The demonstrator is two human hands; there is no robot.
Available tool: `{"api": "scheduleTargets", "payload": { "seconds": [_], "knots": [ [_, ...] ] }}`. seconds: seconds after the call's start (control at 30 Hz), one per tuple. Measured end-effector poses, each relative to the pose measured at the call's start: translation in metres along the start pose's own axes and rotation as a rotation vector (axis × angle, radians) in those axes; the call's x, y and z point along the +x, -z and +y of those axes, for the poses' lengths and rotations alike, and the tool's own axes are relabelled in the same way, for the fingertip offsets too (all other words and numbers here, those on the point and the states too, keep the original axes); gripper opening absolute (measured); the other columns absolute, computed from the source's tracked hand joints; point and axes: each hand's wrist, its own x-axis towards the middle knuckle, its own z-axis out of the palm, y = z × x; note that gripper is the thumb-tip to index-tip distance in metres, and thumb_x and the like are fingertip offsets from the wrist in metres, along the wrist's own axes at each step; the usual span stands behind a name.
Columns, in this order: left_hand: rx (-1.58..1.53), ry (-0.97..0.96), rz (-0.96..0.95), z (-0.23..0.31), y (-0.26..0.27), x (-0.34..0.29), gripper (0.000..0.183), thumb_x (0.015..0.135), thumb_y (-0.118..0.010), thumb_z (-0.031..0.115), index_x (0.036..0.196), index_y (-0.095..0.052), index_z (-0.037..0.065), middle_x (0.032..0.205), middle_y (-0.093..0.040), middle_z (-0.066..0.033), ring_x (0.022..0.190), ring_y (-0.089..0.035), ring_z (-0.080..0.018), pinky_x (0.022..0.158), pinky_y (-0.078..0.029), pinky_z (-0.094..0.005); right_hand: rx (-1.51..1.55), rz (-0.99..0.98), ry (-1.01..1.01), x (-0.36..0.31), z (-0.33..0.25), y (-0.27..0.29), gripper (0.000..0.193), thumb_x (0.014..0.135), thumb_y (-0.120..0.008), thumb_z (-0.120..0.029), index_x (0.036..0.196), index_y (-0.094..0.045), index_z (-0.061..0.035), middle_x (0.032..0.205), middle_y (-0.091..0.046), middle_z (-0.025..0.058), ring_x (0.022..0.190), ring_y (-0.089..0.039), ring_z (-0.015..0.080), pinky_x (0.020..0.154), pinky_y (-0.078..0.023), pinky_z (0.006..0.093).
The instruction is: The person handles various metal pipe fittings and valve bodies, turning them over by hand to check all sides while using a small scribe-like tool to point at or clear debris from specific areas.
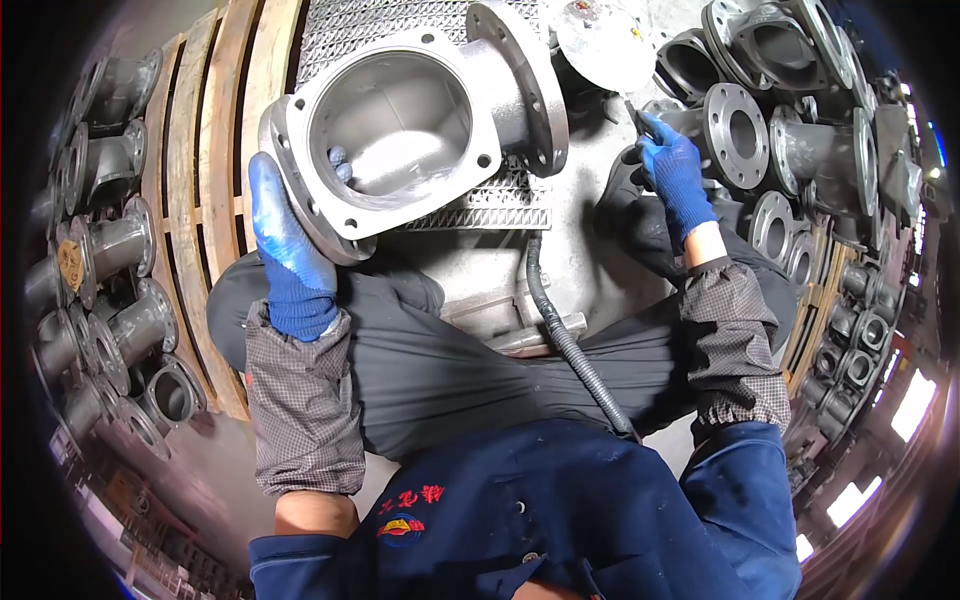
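A large grey cast-metal valve body [400, 208] with a square flanged opening on top and round flanges at its sides sits in front of me on a perforated metal stand. My left hand [290, 235], in a blue glove, grips its left round flange. The thumb lies along the outside, and blue fingertips show inside the cavity through the bore. To the right of the casting, my right hand [676, 180], also gloved, is closed around a thin dark tool [632, 116]. Its kind is not clear, and its tip is apart from the casting.
The perforated metal stand [500, 205] rests between my legs. A ribbed hose [570, 345] runs from it toward my lap. Wooden pallets [190, 130] lie left. Flanged castings [110, 245] line the left, more castings [825, 150] the right. A pale round disc [605, 45] stands at the back.
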Motion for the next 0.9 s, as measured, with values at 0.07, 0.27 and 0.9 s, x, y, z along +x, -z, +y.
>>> {"api": "scheduleTargets", "payload": {
  "seconds": [0.07, 0.27, 0.9],
  "knots": [
    [0.005, -0.019, 0.013, 0.001, -0.004, -0.002, 0.055, 0.097, -0.036, 0.041, 0.132, -0.038, 0.000, 0.112, -0.057, -0.0194, 0.096, -0.061, -0.0245, 0.083, -0.053, -0.0350, 0.055, 0.009, -0.073, 0.001, 0.001, -0.003, 0.037, 0.081, -0.056, -0.012, 0.117, -0.061, -0.0104, 0.075, -0.065, 0.0143, 0.064, -0.061, 0.0158, 0.064, -0.049, 0.0287],
    [0.053, -0.037, 0.008, 0.002, -0.007, -0.001, 0.056, 0.096, -0.037, 0.042, 0.134, -0.036, 0.001, 0.119, -0.053, -0.0161, 0.100, -0.059, -0.0238, 0.085, -0.052, -0.0350, 0.111, -0.028, -0.026, 0.008, 0.002, -0.004, 0.040, 0.081, -0.049, -0.008, 0.121, -0.056, -0.0033, 0.074, -0.066, 0.0122, 0.064, -0.065, 0.0144, 0.055, -0.052, 0.0269],
    [0.100, -0.061, 0.021, 0.003, -0.010, -0.003, 0.058, 0.095, -0.038, 0.044, 0.133, -0.037, 0.000, 0.120, -0.053, -0.0167, 0.099, -0.060, -0.0248, 0.085, -0.052, -0.0360, 0.548, -0.181, -0.241, 0.021, 0.015, -0.018, 0.042, 0.085, -0.048, -0.005, 0.127, -0.048, 0.0013, 0.083, -0.068, 0.0093, 0.062, -0.064, 0.0110, 0.047, -0.045, 0.0194]
  ]
}}
